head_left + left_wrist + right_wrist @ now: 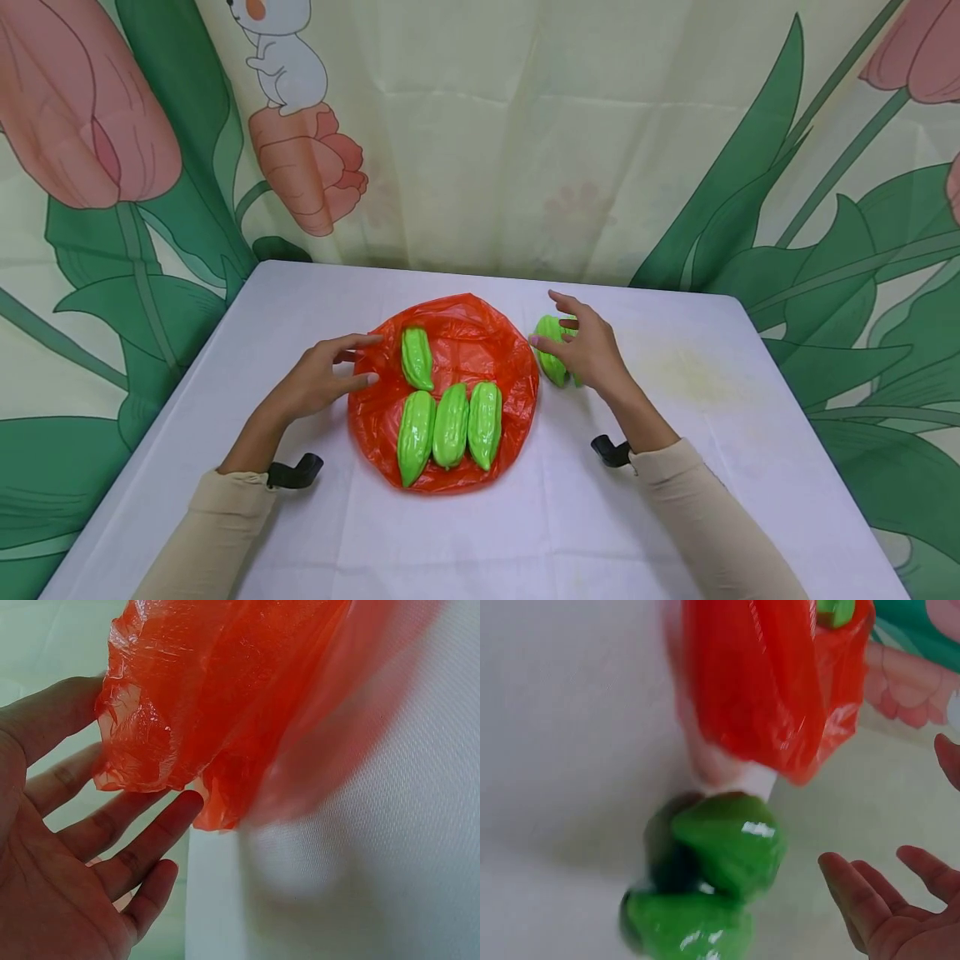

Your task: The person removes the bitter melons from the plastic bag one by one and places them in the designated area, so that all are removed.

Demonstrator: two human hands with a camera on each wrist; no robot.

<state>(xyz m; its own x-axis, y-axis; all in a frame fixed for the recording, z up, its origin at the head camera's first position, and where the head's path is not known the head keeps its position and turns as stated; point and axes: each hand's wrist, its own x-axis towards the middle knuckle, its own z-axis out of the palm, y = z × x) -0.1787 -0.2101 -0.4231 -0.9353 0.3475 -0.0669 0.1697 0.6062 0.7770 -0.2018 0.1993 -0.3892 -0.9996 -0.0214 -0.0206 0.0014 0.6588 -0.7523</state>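
On the counter, a red bag holds four green gourds; a person's left hand, fingers loose, is at its left edge, the relaxed right hand near two more gourds farther right.

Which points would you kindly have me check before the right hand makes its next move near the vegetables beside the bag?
1. Bag open: ok; the red bag is spread with its opening facing up.
2. Room inside: ok; bare plastic shows to the right of the farthest of the four green vegetables in it.
3. Vegetables outside: ok; two loose vegetables show beside the bag in the right wrist view.
4. Right hand free: ok; it holds nothing, fingers apart.
5. Left hand steadying the bag: cannot tell; its fingers are at the bag's edge, but firm contact is unclear.
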